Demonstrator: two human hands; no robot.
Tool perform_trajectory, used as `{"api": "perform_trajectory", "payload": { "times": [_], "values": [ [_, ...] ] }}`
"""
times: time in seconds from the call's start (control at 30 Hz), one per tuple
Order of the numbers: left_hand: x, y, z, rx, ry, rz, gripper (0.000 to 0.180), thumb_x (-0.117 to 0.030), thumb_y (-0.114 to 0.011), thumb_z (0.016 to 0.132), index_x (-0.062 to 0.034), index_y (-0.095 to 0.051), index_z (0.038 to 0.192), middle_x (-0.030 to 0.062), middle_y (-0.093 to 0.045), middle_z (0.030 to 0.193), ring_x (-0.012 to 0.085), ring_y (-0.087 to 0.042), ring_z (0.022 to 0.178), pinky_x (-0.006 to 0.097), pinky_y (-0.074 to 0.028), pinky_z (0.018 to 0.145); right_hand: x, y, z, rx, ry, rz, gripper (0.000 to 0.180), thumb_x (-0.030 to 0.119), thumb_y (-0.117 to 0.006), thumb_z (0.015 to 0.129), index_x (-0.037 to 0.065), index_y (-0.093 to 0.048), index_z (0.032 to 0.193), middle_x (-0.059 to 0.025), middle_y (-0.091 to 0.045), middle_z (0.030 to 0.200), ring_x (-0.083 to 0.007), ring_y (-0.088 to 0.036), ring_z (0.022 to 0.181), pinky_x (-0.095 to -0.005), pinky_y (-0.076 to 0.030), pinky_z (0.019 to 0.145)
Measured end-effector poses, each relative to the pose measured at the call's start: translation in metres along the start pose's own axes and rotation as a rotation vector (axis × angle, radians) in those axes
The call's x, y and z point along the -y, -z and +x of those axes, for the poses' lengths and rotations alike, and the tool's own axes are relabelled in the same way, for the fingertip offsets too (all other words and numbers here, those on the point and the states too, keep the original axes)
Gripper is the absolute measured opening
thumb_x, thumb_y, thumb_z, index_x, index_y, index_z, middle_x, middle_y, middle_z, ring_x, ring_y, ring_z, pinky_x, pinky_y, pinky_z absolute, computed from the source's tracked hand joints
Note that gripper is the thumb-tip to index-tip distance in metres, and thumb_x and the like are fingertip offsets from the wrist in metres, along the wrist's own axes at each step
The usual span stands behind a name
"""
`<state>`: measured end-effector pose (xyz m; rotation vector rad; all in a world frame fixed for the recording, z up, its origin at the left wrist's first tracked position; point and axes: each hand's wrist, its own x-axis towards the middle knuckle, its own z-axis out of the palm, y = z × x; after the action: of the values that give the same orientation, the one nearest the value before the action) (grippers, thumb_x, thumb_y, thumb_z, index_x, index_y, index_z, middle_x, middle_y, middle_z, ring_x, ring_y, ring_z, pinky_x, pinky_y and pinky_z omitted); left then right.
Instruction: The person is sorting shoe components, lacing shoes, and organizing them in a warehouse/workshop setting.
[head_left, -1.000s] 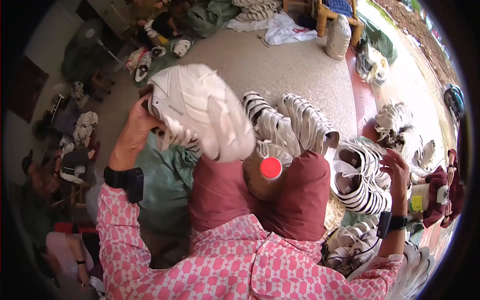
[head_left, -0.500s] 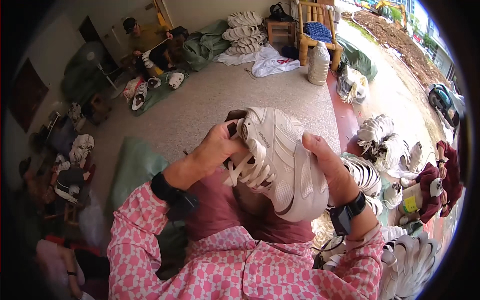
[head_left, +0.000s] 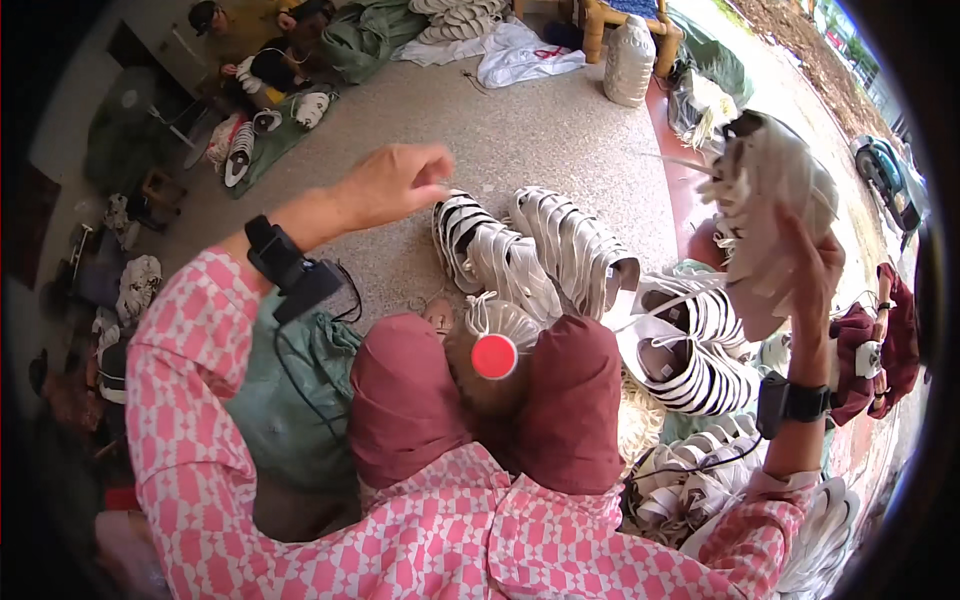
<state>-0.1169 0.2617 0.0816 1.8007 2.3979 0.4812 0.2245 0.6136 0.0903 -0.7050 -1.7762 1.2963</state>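
Raised at my right side, my right hand [head_left: 812, 262] grips a white shoe [head_left: 765, 215] from beneath, held tilted in the air. Farther out, my left hand [head_left: 392, 182] pinches a thin thread, arm stretched above the row of striped shoes [head_left: 530, 250].

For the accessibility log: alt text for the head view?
A seated person's right hand holds up a white sneaker, while the left hand is raised with pinched fingers over a speckled floor. More white sneakers lie in a row ahead.
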Motion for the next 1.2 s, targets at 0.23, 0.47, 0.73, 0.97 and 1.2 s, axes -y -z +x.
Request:
{"api": "perform_trajectory", "payload": {
  "times": [0.23,0.47,0.73,0.97,1.2],
  "values": [
    [0.107,-0.092,0.049,0.354,0.033,0.147,0.014,-0.016,-0.065,0.079,-0.0075,-0.061,0.09,0.0129,-0.063,0.086,0.0339,-0.061,0.085,0.044,-0.048,0.074,-0.097,0.075,0.035,-0.202,-0.144,-0.228,0.032,0.024,-0.07,0.088,-0.002,-0.069,0.105,-0.0005,-0.067,0.085,-0.0052,-0.058,0.069,-0.019,-0.044,0.059],
    [0.062,-0.294,0.08,0.468,-0.382,-0.287,0.048,-0.01,-0.066,0.077,-0.0095,-0.051,0.123,0.0145,-0.055,0.117,0.0365,-0.061,0.096,0.043,-0.05,0.082,-0.18,-0.011,-0.011,0.135,-0.499,-0.207,0.026,0.02,-0.07,0.086,-0.003,-0.069,0.098,-0.0016,-0.068,0.079,-0.0064,-0.059,0.065,-0.0204,-0.045,0.057],
    [0.116,-0.358,0.031,0.745,-0.262,-0.073,0.03,-0.02,-0.065,0.083,-0.0008,-0.059,0.106,0.0148,-0.057,0.108,0.0359,-0.065,0.084,0.045,-0.053,0.073,-0.207,-0.157,-0.024,0.703,-0.489,-0.319,0.015,0.005,-0.064,0.089,-0.002,-0.07,0.101,-0.0028,-0.071,0.081,-0.0063,-0.061,0.067,-0.0221,-0.049,0.058],
    [0.178,-0.35,-0.011,0.47,-0.137,0.01,0.008,-0.009,-0.052,0.082,-0.0041,-0.059,0.083,0.0122,-0.055,0.097,0.0321,-0.064,0.082,0.044,-0.052,0.067,-0.236,-0.222,-0.031,1.049,-0.005,-0.525,0.02,0.017,-0.069,0.079,-0.002,-0.066,0.083,-0.019,-0.063,0.079,-0.036,-0.063,0.07,-0.0397,-0.051,0.061],
    [0.176,-0.341,0.001,0.562,0.375,0.026,0.042,-0.041,-0.066,0.071,-0.0011,-0.071,0.082,0.0184,-0.063,0.085,0.0312,-0.067,0.074,0.039,-0.056,0.064,-0.286,-0.242,-0.051,1.113,0.235,-0.556,0.026,0.019,-0.068,0.076,-0.001,-0.056,0.065,-0.0187,-0.058,0.075,-0.0397,-0.06,0.066,-0.0451,-0.049,0.059]
  ]
}}
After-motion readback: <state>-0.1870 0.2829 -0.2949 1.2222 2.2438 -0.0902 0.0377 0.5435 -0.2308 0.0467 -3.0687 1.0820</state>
